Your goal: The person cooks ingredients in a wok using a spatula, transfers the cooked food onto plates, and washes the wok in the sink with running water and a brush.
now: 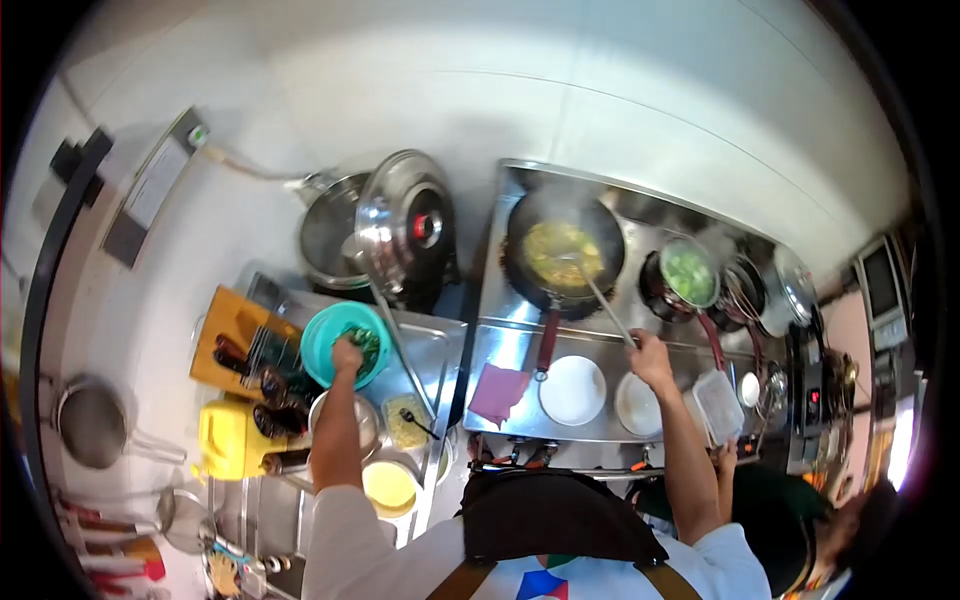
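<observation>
My left hand [347,355] reaches down into a teal bowl [312,340], its fingers closed among chopped green leaves [366,350] and partly hidden. In my right hand [650,360] is the handle of a long metal wok utensil [606,303]. Its head rests in yellowish food [555,248] inside a dark steaming wok [518,270], so I cannot make out whether it is a ladle or a turner. The wok's dark red handle [548,345] points toward me. A white plate [573,391] and a white bowl [637,404] stand on the steel ledge below.
A pan of green vegetables [688,272] steams at right. A large pot [330,235] with a tilted lid [400,215] stands back left. Bottles and a yellow jug [232,440] crowd the left. A co-worker's hand [727,458] holds a clear plastic container [717,405] near my right arm.
</observation>
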A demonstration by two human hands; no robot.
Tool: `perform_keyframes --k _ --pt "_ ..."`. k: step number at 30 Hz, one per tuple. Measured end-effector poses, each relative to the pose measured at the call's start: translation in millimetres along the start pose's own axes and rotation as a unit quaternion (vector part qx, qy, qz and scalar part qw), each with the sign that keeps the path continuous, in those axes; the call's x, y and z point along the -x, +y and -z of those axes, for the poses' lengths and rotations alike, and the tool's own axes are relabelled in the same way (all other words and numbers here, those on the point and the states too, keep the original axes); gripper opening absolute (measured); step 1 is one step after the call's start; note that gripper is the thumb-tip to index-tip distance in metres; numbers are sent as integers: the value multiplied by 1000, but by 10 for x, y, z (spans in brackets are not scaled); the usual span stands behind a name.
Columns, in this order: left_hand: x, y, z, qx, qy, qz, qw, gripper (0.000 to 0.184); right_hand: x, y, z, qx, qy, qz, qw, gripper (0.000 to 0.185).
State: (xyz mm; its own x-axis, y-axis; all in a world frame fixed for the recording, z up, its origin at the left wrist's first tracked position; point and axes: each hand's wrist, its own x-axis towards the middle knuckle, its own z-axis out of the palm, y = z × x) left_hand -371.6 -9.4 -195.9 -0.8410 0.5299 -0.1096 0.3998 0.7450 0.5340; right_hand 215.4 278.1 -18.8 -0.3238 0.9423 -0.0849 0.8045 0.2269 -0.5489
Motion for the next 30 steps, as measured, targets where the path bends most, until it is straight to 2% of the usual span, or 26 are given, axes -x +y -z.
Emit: perform_keyframes --k 1,2,3,4,7,9,12,15,17,18,19,20,21,23,26,27,29,30 --pt "16 57 130 -30 -15 -22 999 31 -81 76 -30 9 -37 -43 998 36" --pt "7 141 189 146 -44 120 981 31 -41 -244 159 -1 -98 -120 988 34" --pt "41 252 326 163 -52 141 975 31 -163 -72 55 23 -118 -116 986 34" --pt "0 213 341 222 -40 165 960 31 -217 65 -55 67 -58 -33 995 35" --pt "36 177 517 411 -25 176 894 27 -139 -145 104 27 -32 -70 997 37" --pt "79 195 659 493 -13 208 845 27 1 -247 254 79 -17 -36 996 33" --pt "-14 62 668 595 -49 190 779 26 46 -384 407 149 -53 -29 987 29" --pt "186 657 803 628 -56 190 752 23 -94 -286 264 153 -78 -20 985 27" --pt "-30 691 589 648 -162 132 733 25 -161 -211 201 120 -55 0 991 24" --pt "20 876 474 508 -108 -41 854 27 -189 -130 183 83 -36 22 996 24" --pt "79 1145 349 529 -128 -48 838 27 -182 -8 143 46 -21 44 998 25" --pt "151 1440 235 549 -148 -55 821 28 -170 78 120 9 -5 65 998 26" --pt "150 1848 186 714 -238 106 650 28 -152 85 170 -77 -38 6 996 27" --pt "242 2501 -101 714 -257 68 648 27 -44 -55 426 -245 -101 -111 958 30" --pt "272 3443 -609 680 -276 79 675 24 9 -97 597 -399 -101 -177 894 31" --pt "351 3804 -699 663 -273 91 691 23 -14 -56 628 -413 -111 -175 887 31" --pt "363 4340 -973 611 -288 28 737 33 -114 27 716 -441 -130 -170 871 32" --pt "530 4675 -911 535 -278 27 797 42 -147 43 791 -381 -112 -141 907 31"
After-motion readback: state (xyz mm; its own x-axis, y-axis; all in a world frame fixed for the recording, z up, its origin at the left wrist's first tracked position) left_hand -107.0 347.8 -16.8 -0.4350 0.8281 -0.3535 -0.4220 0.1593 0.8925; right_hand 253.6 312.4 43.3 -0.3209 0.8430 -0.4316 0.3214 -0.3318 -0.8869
